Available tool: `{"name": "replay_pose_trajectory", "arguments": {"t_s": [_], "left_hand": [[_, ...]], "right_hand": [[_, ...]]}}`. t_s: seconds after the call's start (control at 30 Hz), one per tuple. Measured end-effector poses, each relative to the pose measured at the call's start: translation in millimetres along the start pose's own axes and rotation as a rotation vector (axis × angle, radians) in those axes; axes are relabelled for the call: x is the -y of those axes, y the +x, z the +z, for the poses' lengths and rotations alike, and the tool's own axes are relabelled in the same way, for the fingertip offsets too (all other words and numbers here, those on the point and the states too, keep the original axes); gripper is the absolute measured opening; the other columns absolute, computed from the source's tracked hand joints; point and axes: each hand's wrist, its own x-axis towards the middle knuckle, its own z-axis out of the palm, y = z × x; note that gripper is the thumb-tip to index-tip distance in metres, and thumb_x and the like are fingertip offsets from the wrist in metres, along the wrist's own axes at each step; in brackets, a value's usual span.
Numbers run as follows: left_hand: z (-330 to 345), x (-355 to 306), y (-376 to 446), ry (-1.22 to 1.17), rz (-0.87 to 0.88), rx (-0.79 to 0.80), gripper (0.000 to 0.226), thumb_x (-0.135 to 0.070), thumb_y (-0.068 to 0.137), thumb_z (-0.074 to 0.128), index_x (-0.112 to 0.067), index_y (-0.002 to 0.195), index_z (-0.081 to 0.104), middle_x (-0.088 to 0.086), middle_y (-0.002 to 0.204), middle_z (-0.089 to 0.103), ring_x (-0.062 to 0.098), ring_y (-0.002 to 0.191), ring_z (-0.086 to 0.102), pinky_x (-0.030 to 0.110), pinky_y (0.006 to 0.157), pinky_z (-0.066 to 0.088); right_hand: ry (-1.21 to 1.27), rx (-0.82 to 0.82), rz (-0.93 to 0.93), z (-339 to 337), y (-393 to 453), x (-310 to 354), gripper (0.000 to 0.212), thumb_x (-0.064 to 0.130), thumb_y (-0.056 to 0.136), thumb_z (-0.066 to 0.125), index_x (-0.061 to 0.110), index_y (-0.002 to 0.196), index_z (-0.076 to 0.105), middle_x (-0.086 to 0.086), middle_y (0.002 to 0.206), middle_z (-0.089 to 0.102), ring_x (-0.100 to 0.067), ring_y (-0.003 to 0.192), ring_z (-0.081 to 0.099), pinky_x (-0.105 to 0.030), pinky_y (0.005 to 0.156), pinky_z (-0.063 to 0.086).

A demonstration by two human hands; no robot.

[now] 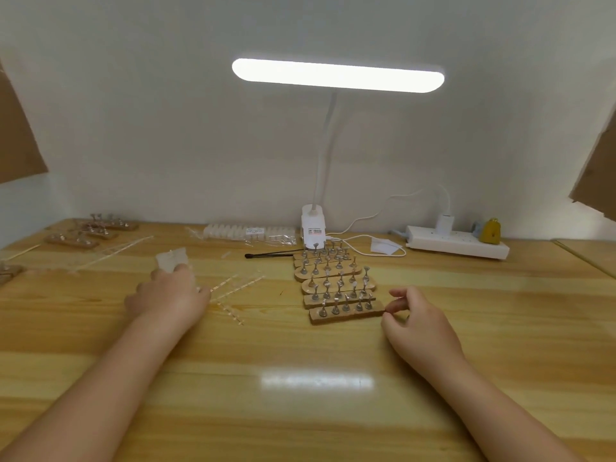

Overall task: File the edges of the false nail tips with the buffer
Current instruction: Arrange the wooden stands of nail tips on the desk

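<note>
My left hand (168, 293) lies on the wooden table (300, 378) and grips a small whitish translucent object (173, 260), possibly a buffer block or a bag of tips. Clear strips of false nail tips (233, 288) lie just right of that hand. My right hand (418, 323) rests on the table with its fingers loosely curled and holds nothing; its fingertips touch or nearly touch the right end of the nearest wooden nail stand (346, 313). Several such stands with metal holders (333, 278) sit in a column in the middle.
A lit desk lamp (336, 75) rises from its white base (313, 230) at the wall. A white power strip (456, 245) is at the back right, a packet of white tips (250, 232) at the back, a black brush (273, 254) beside the stands, and more stands (96, 230) at the far left.
</note>
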Motion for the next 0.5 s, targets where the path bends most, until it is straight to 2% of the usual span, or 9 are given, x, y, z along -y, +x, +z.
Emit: {"name": "replay_pose_trajectory", "arguments": {"t_s": [0.13, 0.33, 0.5], "left_hand": [[3.7, 4.6, 7.9, -0.027, 0.017, -0.032, 0.047, -0.062, 0.079, 0.049, -0.028, 0.112, 0.05, 0.007, 0.117, 0.055, 0.032, 0.107, 0.052, 0.035, 0.084, 0.045], [1.5, 10.9, 12.0, -0.12, 0.002, -0.117, 0.023, -0.045, 0.083, 0.051, -0.027, 0.096, 0.056, 0.007, 0.101, 0.056, 0.032, 0.095, 0.057, 0.034, 0.079, 0.047], [-5.1, 12.0, 13.7, -0.125, -0.03, -0.163, 0.027, -0.04, 0.087, 0.049, -0.027, 0.11, 0.053, 0.01, 0.114, 0.054, 0.034, 0.103, 0.056, 0.037, 0.083, 0.042]], "right_hand": [[-0.023, 0.01, -0.018, 1.5, 2.4, 0.4, 0.035, 0.026, 0.087, 0.059, 0.029, 0.121, 0.049, 0.021, 0.093, 0.058, -0.009, 0.091, 0.053, -0.028, 0.066, 0.04], [-0.048, 0.009, -0.02, 3.0, 6.0, 0.5, 0.036, 0.027, 0.087, 0.057, 0.03, 0.121, 0.048, 0.019, 0.093, 0.058, -0.01, 0.101, 0.053, -0.03, 0.071, 0.045], [-0.045, 0.003, -0.012, 3.4, 7.8, 0.1, 0.037, 0.029, 0.086, 0.058, 0.031, 0.122, 0.048, 0.019, 0.091, 0.058, -0.011, 0.097, 0.054, -0.032, 0.071, 0.048]]}}
